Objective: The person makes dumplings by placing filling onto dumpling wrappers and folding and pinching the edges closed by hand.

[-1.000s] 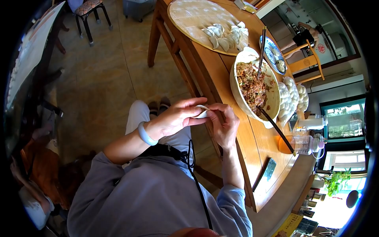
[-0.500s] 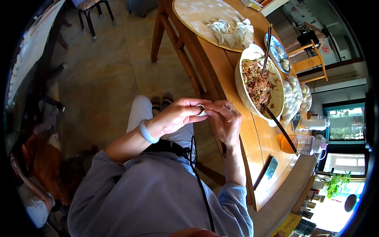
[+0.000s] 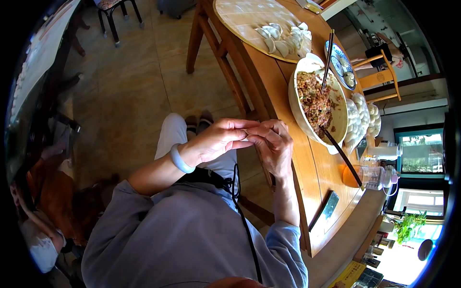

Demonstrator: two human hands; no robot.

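Observation:
Between the fingertips of both hands is a small white dumpling (image 3: 246, 136), mostly hidden by the fingers. My left hand (image 3: 216, 140), with a pale bangle at its wrist, pinches it from the left. My right hand (image 3: 273, 146) pinches it from the right, beside the table edge. A large white bowl (image 3: 296, 113) of meat filling (image 3: 314, 101) stands on the table to the right, with dark chopsticks (image 3: 343, 156) resting in it. Behind it, several folded dumplings (image 3: 288, 39) lie on a round floured board (image 3: 249, 14).
The wooden table (image 3: 307, 165) also holds a blue-patterned plate (image 3: 342, 67), bags of white balls (image 3: 355, 122), a jug of amber liquid (image 3: 365, 176) and a phone (image 3: 324, 210). A wooden chair (image 3: 382, 77) stands beyond. One person (image 3: 43, 235) is at lower left, another at upper right.
Both hands have closed more tightly around the dumpling, so less of it shows. The table and its objects have shifted slightly right and up in view.

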